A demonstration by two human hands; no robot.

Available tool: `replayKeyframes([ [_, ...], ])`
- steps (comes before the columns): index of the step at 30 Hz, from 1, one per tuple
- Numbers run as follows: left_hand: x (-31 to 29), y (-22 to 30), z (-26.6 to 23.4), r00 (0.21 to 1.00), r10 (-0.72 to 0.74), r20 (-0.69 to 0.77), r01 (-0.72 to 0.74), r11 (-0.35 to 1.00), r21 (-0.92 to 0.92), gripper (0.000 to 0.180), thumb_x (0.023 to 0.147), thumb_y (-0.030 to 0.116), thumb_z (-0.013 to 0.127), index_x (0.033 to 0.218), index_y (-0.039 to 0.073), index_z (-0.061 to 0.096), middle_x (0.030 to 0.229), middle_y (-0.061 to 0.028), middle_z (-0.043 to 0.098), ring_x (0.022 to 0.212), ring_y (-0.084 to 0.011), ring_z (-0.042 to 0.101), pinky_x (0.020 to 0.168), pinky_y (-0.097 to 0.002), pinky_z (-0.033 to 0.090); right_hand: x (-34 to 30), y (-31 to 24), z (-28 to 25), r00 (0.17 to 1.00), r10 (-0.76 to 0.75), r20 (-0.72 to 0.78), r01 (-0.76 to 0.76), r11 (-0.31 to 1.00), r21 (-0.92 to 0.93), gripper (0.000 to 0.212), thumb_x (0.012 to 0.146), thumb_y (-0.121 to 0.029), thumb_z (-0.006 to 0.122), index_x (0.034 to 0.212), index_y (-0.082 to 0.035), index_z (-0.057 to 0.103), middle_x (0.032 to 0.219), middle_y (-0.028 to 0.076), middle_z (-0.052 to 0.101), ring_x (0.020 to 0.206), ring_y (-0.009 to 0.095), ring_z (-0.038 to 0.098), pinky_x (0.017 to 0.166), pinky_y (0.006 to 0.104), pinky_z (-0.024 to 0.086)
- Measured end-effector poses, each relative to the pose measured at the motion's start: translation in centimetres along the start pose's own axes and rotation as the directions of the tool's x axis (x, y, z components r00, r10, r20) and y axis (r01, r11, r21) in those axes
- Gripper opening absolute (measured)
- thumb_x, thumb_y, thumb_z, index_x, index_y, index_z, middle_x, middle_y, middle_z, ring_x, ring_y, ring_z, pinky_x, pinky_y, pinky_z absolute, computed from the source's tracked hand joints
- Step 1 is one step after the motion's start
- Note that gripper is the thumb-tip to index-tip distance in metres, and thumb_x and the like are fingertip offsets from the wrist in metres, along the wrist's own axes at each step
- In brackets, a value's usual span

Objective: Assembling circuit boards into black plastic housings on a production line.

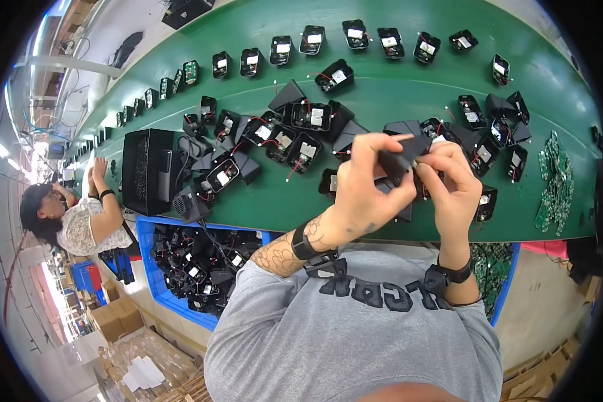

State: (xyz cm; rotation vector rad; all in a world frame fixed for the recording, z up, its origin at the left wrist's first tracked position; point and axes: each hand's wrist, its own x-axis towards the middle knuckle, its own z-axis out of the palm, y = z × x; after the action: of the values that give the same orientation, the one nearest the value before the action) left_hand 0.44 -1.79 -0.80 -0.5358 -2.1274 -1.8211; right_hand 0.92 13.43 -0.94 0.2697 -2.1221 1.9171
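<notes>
Fingers [365,151] of the left hand [367,184] are curled tight around a black plastic housing [402,151], thumb and forefinger pinching its upper edge; the piece is held up above the green surface [395,87], roughly in the middle of the view. Far to the left, another person [80,214] leans over the same surface with both arms raised. Next comes a black open-fronted box [147,171] standing upright on the surface, and below its edge a blue bin [181,268] packed with black parts and red wires. Across the middle lies a loose heap of black housings [281,137], some showing white labels, with a curved row of single units [315,40] farther back. Right of the held piece, the right hand [455,187] meets it from the other side, its fingers [442,161] closed on the housing's right end, so that both hands grip the one part. At the far right, a strip of green circuit boards [556,181] lies on the surface.
</notes>
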Motion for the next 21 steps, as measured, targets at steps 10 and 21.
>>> replayKeyframes([
  [10,5.9,-1.3,-5.9,0.969,-0.161,0.189,0.218,0.916,-0.338,0.048,0.08,-0.009,0.061,0.12,0.004,0.037,0.127,-0.0173,0.054,0.102,-0.0178,0.061,0.083,-0.0287,0.054,1.4,-2.7,-0.3,0.859,0.081,0.505,-0.057,0.996,-0.063,0.056,0.077,0.003,0.062,0.133,0.001,0.051,0.085,0.007,0.059,0.089,0.021,0.06,0.086,0.0325,0.045],
  [21,19.4,-13.9,-39.6,0.913,-0.406,-0.025,0.083,0.124,0.989,0.049,0.071,0.002,0.068,0.118,0.006,0.06,0.101,-0.0202,0.066,0.098,-0.0356,0.062,0.085,-0.0409,0.05,-3.8,-0.9,-19.2,0.92,0.147,-0.363,-0.298,0.863,-0.408,0.029,0.097,-0.01,0.054,0.121,0.004,0.061,0.101,0.007,0.065,0.088,0.008,0.057,0.081,0.0219,0.044],
])
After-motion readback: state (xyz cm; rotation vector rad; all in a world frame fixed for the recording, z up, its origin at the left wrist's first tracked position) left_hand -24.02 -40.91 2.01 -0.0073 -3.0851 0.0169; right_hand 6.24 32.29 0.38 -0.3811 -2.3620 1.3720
